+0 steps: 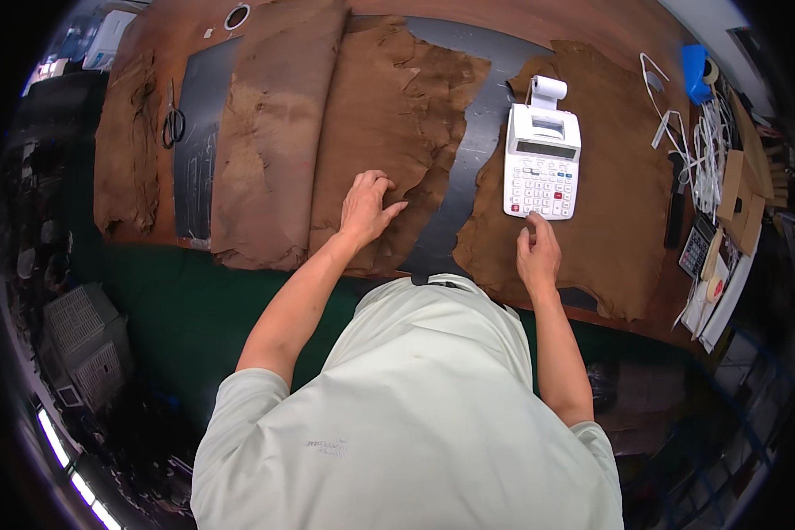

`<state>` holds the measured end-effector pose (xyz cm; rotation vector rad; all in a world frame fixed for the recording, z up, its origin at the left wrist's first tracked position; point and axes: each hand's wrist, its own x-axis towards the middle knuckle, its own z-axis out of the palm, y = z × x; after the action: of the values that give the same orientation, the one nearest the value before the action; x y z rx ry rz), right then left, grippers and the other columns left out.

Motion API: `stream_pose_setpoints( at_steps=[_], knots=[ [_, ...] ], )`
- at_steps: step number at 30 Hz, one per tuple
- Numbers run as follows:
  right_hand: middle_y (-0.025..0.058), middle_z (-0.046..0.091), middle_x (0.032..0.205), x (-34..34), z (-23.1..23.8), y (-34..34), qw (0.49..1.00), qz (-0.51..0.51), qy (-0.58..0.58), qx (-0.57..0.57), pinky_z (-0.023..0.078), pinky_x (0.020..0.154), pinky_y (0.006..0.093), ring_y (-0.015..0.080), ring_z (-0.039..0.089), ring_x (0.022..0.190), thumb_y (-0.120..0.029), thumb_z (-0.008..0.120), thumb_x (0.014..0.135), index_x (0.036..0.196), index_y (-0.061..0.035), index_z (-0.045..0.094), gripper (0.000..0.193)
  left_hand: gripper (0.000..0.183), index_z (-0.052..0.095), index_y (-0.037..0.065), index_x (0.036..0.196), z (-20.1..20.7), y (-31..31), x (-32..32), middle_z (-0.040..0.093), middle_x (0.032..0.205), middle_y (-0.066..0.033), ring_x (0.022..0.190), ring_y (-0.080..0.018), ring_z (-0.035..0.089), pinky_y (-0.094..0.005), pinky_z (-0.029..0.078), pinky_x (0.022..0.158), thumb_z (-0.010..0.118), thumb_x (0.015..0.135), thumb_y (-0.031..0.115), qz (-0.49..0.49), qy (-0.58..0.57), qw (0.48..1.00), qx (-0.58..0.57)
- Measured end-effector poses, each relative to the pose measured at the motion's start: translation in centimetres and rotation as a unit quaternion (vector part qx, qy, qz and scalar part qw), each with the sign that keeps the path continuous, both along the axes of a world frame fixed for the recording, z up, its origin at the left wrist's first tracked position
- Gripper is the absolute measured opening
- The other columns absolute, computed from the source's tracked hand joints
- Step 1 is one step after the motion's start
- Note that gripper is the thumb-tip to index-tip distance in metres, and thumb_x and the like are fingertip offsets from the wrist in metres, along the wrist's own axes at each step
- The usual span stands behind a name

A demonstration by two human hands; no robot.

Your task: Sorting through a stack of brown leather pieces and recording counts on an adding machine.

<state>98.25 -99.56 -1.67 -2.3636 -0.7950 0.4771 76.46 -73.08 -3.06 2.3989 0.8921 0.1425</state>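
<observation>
A white printing calculator (541, 163) with a small paper roll (549, 87) at its top lies on a brown leather hide (618, 177) to the right. My right hand (539, 258) is just below its near edge, fingertips reaching the lowest keys; whether they press a key I cannot tell. It holds nothing. My left hand (367, 210) hovers over or rests on another brown hide (362, 115), thumb apart and fingers loosely bent, with nothing in it. Beside that hide on the left is a folded, paler brown leather piece (269, 150).
Black scissors (173, 124) lie between a narrow brown leather piece (128, 146) and a dark mat (199, 168). A tape ring (237, 16) sits at the far edge. Along the right are white cords (708, 141), a cardboard box (742, 203) and a dark calculator (697, 246).
</observation>
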Motion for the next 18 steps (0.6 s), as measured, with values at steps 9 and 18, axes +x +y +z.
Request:
stream_pose_setpoints(
  at_steps=[9, 18],
  knots=[
    [0.0157, 0.068, 0.12, -2.5, -0.4, 0.4, 0.997, 0.066, 0.045, -0.017, 0.054, 0.089, 0.0423, 0.0364, 0.067, 0.106, -0.009, 0.06, 0.094, 0.119, -0.0036, 0.064, 0.026, 0.029, 0.074, -0.002, 0.101, 0.4, 2.5, -2.2, 0.068, 0.089, -0.0166, 0.083, -0.034, 0.066, -0.0398, 0.051, 0.078, 0.071, 0.094, 0.026, 0.063, -0.04, 0.977, -0.2],
    [0.0169, 0.069, 0.115, -2.4, 0.0, 0.6, 0.996, 0.07, 0.046, -0.013, 0.055, 0.086, 0.0401, 0.035, 0.069, 0.098, -0.007, 0.061, 0.094, 0.117, -0.0026, 0.066, 0.024, 0.021, 0.073, -0.001, 0.101, 1.3, 11.0, -10.0, 0.066, 0.082, 0.0026, 0.073, -0.0057, 0.056, -0.0216, 0.045, 0.066, 0.073, 0.096, 0.02, 0.329, -0.222, 0.89, -0.224]
  ],
)
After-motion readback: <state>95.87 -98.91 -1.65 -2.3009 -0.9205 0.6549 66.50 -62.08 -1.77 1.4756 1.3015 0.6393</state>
